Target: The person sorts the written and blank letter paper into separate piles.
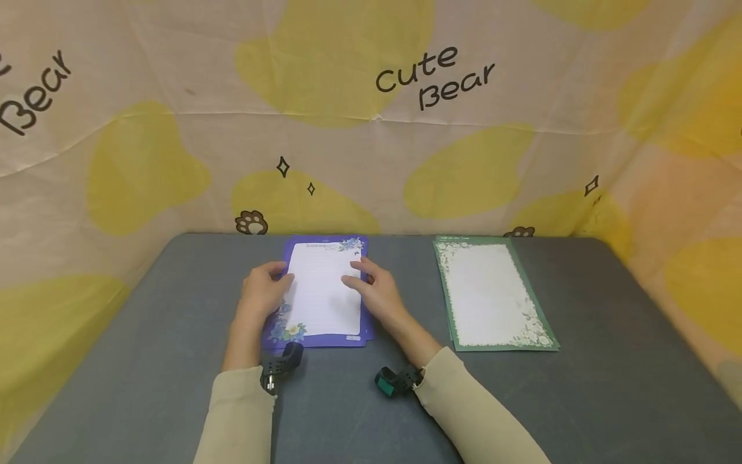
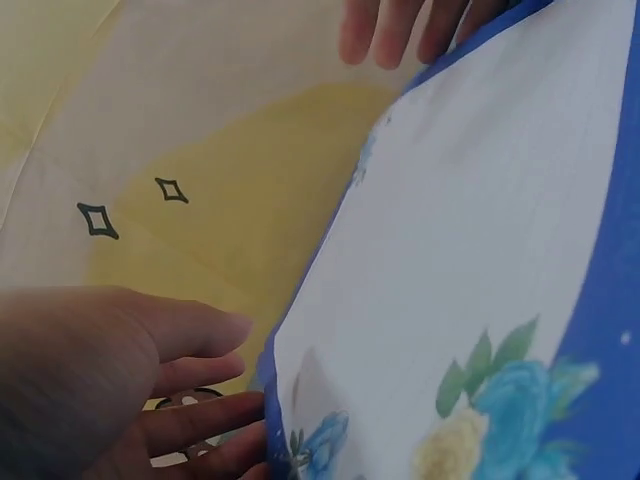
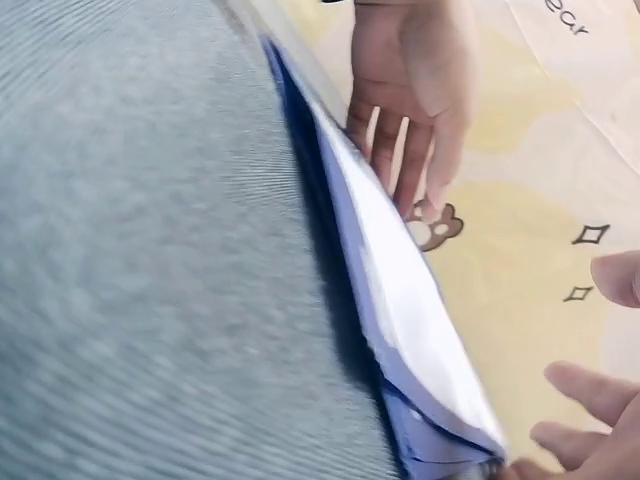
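Note:
A small stack of blue-purple bordered letter paper (image 1: 324, 290), printed with blue flowers, lies on the grey table. My left hand (image 1: 265, 290) is at its left edge, fingers fairly straight and thumb raised over the sheet. Along the opposite edge is my right hand (image 1: 377, 290), its thumb and index finger over the paper. In the left wrist view, the left fingers (image 2: 215, 425) meet the paper's edge from the side. The right wrist view shows the sheets (image 3: 385, 280) edge-on, slightly fanned at the near corner, with the right hand (image 3: 600, 430) beside them, thumb apart from the fingers.
To the right lies a second stack of letter paper (image 1: 487, 293) with a green floral border, its sheets slightly offset. Behind the grey table (image 1: 342, 406) hangs a cream and yellow printed cloth (image 1: 348, 148), which also runs along both sides.

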Motion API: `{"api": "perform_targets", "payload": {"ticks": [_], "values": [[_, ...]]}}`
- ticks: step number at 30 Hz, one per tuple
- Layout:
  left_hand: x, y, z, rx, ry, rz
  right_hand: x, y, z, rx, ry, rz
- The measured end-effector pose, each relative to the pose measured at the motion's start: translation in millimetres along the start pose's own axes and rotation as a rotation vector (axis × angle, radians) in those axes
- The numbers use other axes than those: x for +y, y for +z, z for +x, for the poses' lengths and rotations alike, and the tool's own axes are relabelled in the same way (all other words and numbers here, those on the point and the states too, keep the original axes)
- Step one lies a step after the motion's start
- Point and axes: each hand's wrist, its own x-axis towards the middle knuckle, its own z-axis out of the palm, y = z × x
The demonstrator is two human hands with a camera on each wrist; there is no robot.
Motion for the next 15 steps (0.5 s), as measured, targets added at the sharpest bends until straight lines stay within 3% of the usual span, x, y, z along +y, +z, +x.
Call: {"api": "perform_targets", "payload": {"ticks": [5,11,15], "values": [[1.6,7.4,2.2,0.002,0.03,-0.028,1,-7,4,0.035,0.062,0.078],[5.2,14.4,4.8,-0.031,0.055,-0.101,5,-16,12,-0.013,0.078,0.268],[6.6,12.1,2.3,-0.045,0.041,-0.15,2,-20,11,-0.031,0.097,0.272]]}}
